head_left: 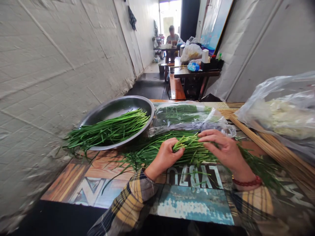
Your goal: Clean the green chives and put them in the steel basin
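Observation:
My left hand point(169, 152) is wrapped round a small bunch of garlic chives point(181, 144), their pale cut ends poking out past the thumb. To its right, my right hand point(222, 147) hovers at the stem ends, fingers stretched and thumb apart; its fingertips are close to the stalks, and I cannot tell whether they touch. Beneath both hands a loose pile of garlic chives point(150, 150) spreads over the table. At the left, a metal basin point(105, 111) holds more garlic chives point(115, 127), leaves hanging over its rim.
Behind the pile lies a clear plastic bag point(182, 113) of greens. On the right are long wooden sticks point(258, 141) and a plastic bag point(285, 114) with pale contents. A white wall point(49, 65) borders the left. Farther back, a person point(172, 37) sits beyond another table point(197, 72).

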{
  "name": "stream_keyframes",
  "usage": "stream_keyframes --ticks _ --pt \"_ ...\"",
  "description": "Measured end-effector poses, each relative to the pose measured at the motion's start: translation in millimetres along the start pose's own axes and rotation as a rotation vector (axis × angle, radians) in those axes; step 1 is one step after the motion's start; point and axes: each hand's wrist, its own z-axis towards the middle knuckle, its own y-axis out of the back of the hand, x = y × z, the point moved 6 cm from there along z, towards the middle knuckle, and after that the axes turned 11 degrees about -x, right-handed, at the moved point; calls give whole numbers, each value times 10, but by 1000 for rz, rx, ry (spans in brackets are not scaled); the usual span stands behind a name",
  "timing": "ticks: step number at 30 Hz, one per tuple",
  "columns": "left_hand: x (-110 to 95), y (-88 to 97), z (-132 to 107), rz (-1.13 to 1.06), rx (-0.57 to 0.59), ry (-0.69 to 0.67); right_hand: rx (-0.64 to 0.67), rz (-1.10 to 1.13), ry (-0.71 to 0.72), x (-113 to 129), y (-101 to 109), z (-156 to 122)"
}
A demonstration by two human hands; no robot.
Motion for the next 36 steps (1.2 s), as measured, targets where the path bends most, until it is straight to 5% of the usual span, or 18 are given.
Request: stream_keyframes --ticks 6,12,24,30,32,36 --pt "-12 -18 -8 -5 7 -13 89 -402 196 -6 -285 -76" --pt "5 -28 -11 -62 59 33 2 -344 172 -4 -282 -83" --pt "67 -19 -25 -175 75 134 -99 324 -351 -254 -483 -172" --pt "80 6 -22 -170 52 190 -326 539 -555 -402 -203 -156" --pt "96 14 -19 -216 43 233 -281 553 -485 -366 -86 -109" --pt "152 25 -13 -326 10 317 14 365 -281 -172 -113 -63"
